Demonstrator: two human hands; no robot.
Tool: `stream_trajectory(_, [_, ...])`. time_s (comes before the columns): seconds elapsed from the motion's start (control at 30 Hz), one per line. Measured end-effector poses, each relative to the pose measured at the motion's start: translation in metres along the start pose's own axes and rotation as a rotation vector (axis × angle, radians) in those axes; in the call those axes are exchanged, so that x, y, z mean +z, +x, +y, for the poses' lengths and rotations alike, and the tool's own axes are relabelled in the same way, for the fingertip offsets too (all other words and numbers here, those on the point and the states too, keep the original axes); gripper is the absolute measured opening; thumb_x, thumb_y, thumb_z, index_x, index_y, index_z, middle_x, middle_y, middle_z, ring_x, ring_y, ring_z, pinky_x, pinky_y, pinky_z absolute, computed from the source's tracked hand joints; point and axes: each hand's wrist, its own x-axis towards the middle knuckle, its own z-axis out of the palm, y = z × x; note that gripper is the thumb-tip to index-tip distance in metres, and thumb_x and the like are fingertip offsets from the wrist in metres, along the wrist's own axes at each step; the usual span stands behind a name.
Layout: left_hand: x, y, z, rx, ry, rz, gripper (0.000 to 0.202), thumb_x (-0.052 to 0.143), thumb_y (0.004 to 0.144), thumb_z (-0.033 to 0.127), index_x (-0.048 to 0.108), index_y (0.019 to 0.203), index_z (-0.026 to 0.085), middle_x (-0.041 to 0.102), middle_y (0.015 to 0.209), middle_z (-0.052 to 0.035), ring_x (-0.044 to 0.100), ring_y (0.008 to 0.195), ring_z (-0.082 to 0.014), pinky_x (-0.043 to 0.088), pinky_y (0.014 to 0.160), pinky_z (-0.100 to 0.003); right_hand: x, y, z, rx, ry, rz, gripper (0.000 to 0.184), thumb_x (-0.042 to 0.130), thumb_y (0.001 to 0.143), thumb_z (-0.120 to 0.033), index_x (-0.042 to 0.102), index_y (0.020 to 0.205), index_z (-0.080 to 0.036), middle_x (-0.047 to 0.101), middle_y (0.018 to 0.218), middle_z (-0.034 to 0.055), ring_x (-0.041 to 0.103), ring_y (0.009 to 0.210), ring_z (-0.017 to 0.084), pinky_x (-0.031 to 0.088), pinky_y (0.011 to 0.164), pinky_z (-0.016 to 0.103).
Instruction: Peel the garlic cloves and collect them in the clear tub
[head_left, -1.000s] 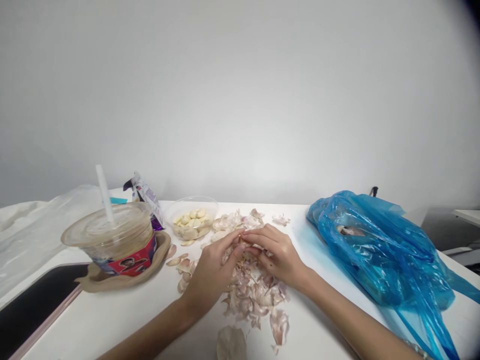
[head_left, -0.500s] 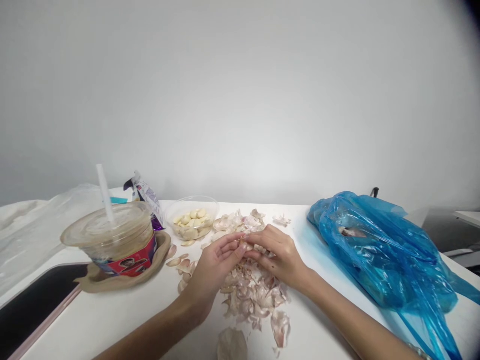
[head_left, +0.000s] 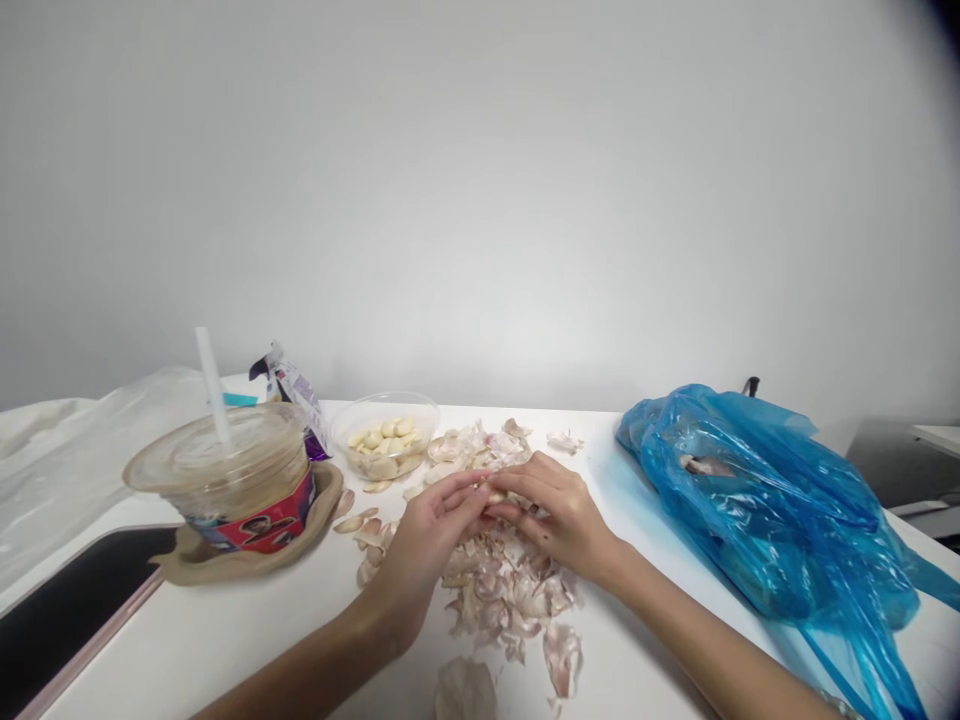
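Observation:
My left hand and my right hand meet at the fingertips over a heap of garlic skins. Both pinch a small garlic clove, mostly hidden behind the fingers. Behind my left hand, a clear plastic bowl holds several peeled garlic cloves. Unpeeled cloves lie on the table to the left of my left hand.
At left, a drink cup with a straw stands on a brown holder, near a dark-screened tablet. A purple wrapper is behind the cup. A blue plastic bag lies at right. The wall rises behind.
My left thumb has shifted slightly inward against the clove, and the fingertips have drawn a little closer together. Everything else stays in place.

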Motion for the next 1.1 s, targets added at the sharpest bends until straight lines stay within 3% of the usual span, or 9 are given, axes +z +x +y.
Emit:
stream_trajectory(0.3, [0.0033,-0.0003,0.0037,-0.047,-0.028,-0.001,0.026,0.054,0.079,0.025,0.055,0.103,0.014,0.066,0.096,-0.0088,0.061,0.091,-0.0189,0.046,0.088,-0.032,-0.0006,-0.0001,-0.0006,0.013,-0.006,-0.053,0.019,0.051,0.084,-0.019,0.055,0.102,-0.020,0.065,0.092,0.0044,0.053,0.076,0.016,0.044,0.067,0.029])
stream_trajectory(1.1, [0.0007,0.0014,-0.0014,-0.077,-0.054,-0.038,0.023,0.050,0.081,0.028,0.058,0.098,0.014,0.064,0.094,-0.0102,0.058,0.092,-0.0209,0.046,0.087,-0.037,0.0002,-0.0014,0.0009,0.014,-0.003,-0.119,0.018,0.046,0.085,-0.018,0.057,0.099,-0.018,0.063,0.089,0.0057,0.052,0.077,0.017,0.045,0.067,0.030])
